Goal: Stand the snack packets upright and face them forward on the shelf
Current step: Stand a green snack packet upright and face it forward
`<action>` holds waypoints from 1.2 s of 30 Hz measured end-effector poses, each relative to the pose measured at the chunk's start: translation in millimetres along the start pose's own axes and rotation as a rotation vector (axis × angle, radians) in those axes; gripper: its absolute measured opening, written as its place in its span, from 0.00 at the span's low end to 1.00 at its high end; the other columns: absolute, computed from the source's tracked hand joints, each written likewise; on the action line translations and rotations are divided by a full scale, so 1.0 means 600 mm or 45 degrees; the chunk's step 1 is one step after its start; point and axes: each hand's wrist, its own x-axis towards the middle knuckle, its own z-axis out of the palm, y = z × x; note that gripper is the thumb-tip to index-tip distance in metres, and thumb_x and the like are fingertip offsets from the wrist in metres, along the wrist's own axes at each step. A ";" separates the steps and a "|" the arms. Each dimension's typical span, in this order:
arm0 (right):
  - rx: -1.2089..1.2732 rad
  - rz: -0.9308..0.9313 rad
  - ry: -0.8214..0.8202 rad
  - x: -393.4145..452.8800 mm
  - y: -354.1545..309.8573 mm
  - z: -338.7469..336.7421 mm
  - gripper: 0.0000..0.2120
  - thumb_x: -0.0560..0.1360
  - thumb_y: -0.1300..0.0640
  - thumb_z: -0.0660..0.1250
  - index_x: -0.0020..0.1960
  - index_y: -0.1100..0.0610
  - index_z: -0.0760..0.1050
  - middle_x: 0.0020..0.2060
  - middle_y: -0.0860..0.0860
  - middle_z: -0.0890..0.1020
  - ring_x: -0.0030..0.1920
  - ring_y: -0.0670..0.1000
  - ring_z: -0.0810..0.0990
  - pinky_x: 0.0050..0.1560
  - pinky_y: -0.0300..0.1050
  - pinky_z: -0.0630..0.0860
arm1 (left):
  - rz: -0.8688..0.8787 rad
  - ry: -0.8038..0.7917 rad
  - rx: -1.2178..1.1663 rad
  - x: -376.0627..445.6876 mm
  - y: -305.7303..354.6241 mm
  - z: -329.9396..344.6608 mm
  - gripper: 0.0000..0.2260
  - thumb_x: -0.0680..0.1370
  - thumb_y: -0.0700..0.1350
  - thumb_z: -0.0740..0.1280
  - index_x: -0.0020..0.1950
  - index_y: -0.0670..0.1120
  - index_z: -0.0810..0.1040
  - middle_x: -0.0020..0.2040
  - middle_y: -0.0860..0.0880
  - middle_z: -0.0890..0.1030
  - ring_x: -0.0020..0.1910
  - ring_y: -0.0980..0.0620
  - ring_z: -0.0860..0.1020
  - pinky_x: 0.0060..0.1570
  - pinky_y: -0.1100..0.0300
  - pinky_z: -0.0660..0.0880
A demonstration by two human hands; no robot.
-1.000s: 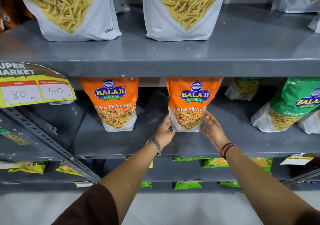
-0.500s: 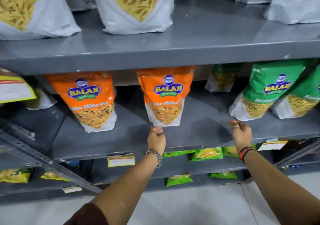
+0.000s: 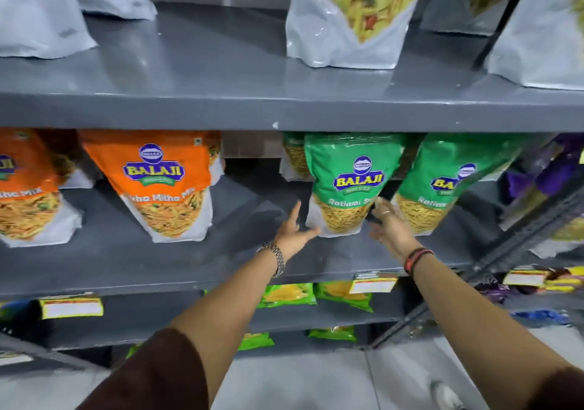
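On the grey middle shelf [image 3: 158, 261] a green Balaji Ratlami packet [image 3: 349, 185] stands facing forward. My left hand [image 3: 294, 231] is spread open at its lower left corner, thumb touching the base. My right hand [image 3: 390, 225] reaches its lower right side, fingers apart; whether they grip is blurred. A second green packet [image 3: 442, 188] leans just to the right, tilted. An orange Tikha Mitha Mix packet [image 3: 164, 185] stands upright to the left, with another orange packet [image 3: 25, 195] at the far left edge.
The shelf above [image 3: 284, 109] holds white packets [image 3: 354, 18] of yellow snacks. Purple packets [image 3: 550, 169] sit at the far right behind a slanted metal brace [image 3: 521, 239]. Lower shelves carry flat green packets [image 3: 287, 294] and price labels [image 3: 373, 281].
Both hands have left the orange packet and moved right to the green Ratlami packet. The view has shifted right with them.
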 end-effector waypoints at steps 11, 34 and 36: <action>0.015 -0.036 -0.074 0.013 0.024 0.033 0.21 0.80 0.48 0.53 0.72 0.49 0.60 0.68 0.57 0.72 0.54 0.57 0.75 0.42 0.45 0.73 | 0.036 0.094 -0.028 0.000 0.012 0.025 0.38 0.71 0.34 0.69 0.76 0.47 0.54 0.74 0.46 0.65 0.72 0.47 0.66 0.69 0.47 0.67; 0.025 0.018 -0.050 0.006 0.040 0.084 0.21 0.80 0.46 0.53 0.69 0.53 0.65 0.65 0.55 0.73 0.62 0.57 0.75 0.58 0.50 0.73 | 0.013 0.257 -0.161 0.002 -0.006 -0.029 0.29 0.72 0.32 0.65 0.72 0.47 0.63 0.70 0.47 0.71 0.68 0.47 0.71 0.65 0.51 0.71; 0.028 0.014 0.031 0.004 0.054 0.070 0.21 0.80 0.50 0.56 0.69 0.58 0.67 0.65 0.56 0.74 0.62 0.56 0.75 0.59 0.50 0.73 | -0.033 0.334 -0.086 0.001 -0.015 -0.028 0.20 0.73 0.36 0.65 0.64 0.48 0.72 0.62 0.47 0.78 0.62 0.44 0.76 0.62 0.51 0.73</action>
